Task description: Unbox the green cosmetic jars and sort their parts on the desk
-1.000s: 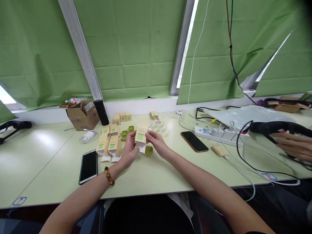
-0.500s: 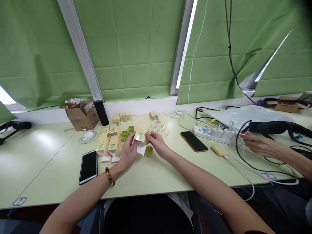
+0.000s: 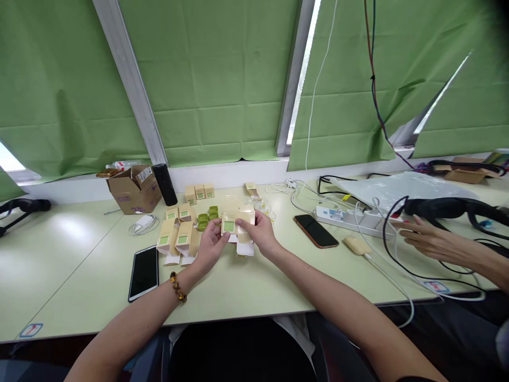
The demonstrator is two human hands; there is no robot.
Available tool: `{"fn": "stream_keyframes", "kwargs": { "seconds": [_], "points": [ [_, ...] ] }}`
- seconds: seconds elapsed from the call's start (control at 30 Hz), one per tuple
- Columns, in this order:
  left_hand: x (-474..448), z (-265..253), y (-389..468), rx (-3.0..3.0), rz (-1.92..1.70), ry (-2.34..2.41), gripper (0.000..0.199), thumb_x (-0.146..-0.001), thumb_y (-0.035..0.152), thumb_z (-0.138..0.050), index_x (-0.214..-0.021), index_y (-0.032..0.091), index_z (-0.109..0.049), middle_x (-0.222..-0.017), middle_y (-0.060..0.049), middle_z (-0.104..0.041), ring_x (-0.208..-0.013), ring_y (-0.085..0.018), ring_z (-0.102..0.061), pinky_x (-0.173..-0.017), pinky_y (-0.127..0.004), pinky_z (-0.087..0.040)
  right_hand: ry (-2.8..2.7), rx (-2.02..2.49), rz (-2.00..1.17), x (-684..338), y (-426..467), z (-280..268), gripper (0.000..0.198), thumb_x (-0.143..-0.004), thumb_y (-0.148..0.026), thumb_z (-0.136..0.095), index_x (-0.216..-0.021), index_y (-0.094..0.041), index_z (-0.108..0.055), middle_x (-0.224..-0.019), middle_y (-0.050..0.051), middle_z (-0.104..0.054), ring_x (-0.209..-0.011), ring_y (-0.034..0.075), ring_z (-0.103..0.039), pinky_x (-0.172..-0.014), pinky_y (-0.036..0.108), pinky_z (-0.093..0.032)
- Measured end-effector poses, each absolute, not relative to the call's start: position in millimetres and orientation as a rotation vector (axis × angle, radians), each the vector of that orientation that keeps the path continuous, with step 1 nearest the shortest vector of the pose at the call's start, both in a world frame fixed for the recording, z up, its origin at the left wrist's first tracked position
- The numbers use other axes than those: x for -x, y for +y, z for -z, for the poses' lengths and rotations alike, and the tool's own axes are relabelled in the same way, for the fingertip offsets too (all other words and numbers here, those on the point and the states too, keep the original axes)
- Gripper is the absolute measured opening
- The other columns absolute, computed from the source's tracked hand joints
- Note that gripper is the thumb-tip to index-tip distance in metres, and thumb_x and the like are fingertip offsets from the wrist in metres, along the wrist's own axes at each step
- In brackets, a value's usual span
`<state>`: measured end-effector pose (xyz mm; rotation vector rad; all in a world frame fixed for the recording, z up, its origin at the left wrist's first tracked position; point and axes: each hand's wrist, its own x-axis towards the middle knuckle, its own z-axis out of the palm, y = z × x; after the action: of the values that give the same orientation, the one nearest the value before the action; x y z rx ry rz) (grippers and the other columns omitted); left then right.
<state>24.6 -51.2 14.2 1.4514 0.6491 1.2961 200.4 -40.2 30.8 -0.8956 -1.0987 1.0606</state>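
Far left, a black-screened phone in a pale frame (image 3: 143, 273) flat on the pale green-yellow table (image 3: 87, 281); beyond it, a white charger with coiled cable (image 3: 143, 222), then a brown cardboard box (image 3: 133, 193) beside a black cylinder (image 3: 165, 184).

Next, cream cartons with green squares and loose white flaps (image 3: 186, 237), flaps toward the wearer; behind them, a row of small, boxy cream cartons (image 3: 199, 192); to their right, small olive-green squarish containers (image 3: 208, 216), just short of the hands.

Left hand (image 3: 212, 243), brown beaded bracelet (image 3: 178, 287) at its wrist: thumb and fingers pinching the left edge of a cream paper carton with a green square (image 3: 229, 220); the carton is held up over the table, between both hands, panels splayed, white flaps hanging below; right hand (image 3: 262, 233) pinching its right-hand panel, thumb in front.

Step in hand, by my reading: working the carton's panels and folds; next move seems to call for squaring the walls and tucking a flap, light pressure, lest the thin card crease.

Partly hidden behind the right hand, clear plastic containers with yellow inside (image 3: 263, 206); farther right, a dark phone with a copper edge (image 3: 316, 231) and another person's hand (image 3: 423, 236).
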Motion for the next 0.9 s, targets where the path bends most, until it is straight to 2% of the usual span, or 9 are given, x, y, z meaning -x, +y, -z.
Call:
{"fn": "stream_keyframes", "kwargs": {
  "seconds": [0.13,0.27,0.37,0.57,0.67,0.77,0.9],
  "points": [
    [-23.4,-16.3,-47.1,-1.334,-1.241,0.785,0.048,-0.078,0.056,-0.085,-0.097,0.019,-0.063,-0.090,-0.007,-0.078,-0.084,-0.024,-0.077,-0.083,-0.038,-0.061,-1.147,0.900,-0.985,-198.9,-42.2,-29.0,0.050,-0.063,-0.050,-0.092,-0.098,-0.021,-0.071,-0.105,0.009,-0.080,-0.093,0.028,-0.074,-0.081,0.041,-0.061],
    [-20.3,-16.1,-40.6,-1.202,-1.259,0.792,0.050,-0.071,0.055,-0.090,-0.092,0.019,-0.062,-0.081,-0.003,-0.076,-0.070,-0.020,-0.074,-0.076,-0.038,-0.062,-1.165,0.817,-0.975,-201.8,-44.5,-27.5,0.046,-0.081,-0.068,-0.075,-0.081,-0.024,-0.066,-0.078,0.004,-0.070,-0.070,0.020,-0.063,-0.065,0.034,-0.053],
    [-17.5,-16.1,-35.9,-1.137,-1.316,0.782,0.050,-0.071,0.053,-0.090,-0.092,0.018,-0.061,-0.083,-0.004,-0.075,-0.071,-0.018,-0.072,-0.076,-0.037,-0.063,-1.155,0.755,-1.016,-205.5,-45.2,-28.5,0.050,-0.087,-0.073,-0.065,-0.083,-0.024,-0.067,-0.071,0.002,-0.063,-0.059,0.016,-0.055,-0.056,0.032,-0.046],
    [-12.6,-15.4,-28.7,-1.302,-1.507,0.851,0.044,-0.080,0.055,-0.082,-0.092,0.020,-0.059,-0.089,-0.006,-0.072,-0.082,-0.020,-0.071,-0.083,-0.041,-0.061,-1.130,0.761,-1.036,-206.9,-44.0,-27.3,0.046,-0.087,-0.069,-0.068,-0.084,-0.023,-0.068,-0.068,0.001,-0.060,-0.057,0.016,-0.052,-0.056,0.032,-0.041],
    [-5.6,-19.7,-29.8,-1.719,-1.810,0.930,0.031,-0.088,0.050,-0.076,-0.088,0.022,-0.064,-0.094,-0.007,-0.072,-0.093,-0.024,-0.069,-0.090,-0.045,-0.056,-1.104,0.790,-1.011,-207.2,-39.7,-24.3,0.045,-0.086,-0.069,-0.068,-0.084,-0.023,-0.068,-0.071,0.003,-0.062,-0.065,0.018,-0.057,-0.058,0.031,-0.042],
    [7.0,-23.5,-32.6,-2.126,-2.049,0.934,0.018,-0.089,0.044,-0.074,-0.085,0.027,-0.072,-0.099,-0.008,-0.072,-0.099,-0.028,-0.064,-0.097,-0.052,-0.049,-1.055,0.832,-0.930,-208.6,-33.5,-21.9,0.044,-0.085,-0.068,-0.069,-0.085,-0.024,-0.067,-0.080,0.004,-0.065,-0.077,0.021,-0.061,-0.065,0.033,-0.046],
    [25.5,-19.2,-30.8,-2.446,-1.913,0.976,0.008,-0.086,0.043,-0.077,-0.084,0.036,-0.078,-0.087,-0.008,-0.070,-0.090,-0.028,-0.059,-0.101,-0.056,-0.037,-1.021,0.842,-0.919,-210.1,-26.1,-18.2,0.038,-0.081,-0.062,-0.074,-0.089,-0.025,-0.068,-0.085,0.004,-0.066,-0.082,0.022,-0.061,-0.075,0.035,-0.050]
  ]
}}
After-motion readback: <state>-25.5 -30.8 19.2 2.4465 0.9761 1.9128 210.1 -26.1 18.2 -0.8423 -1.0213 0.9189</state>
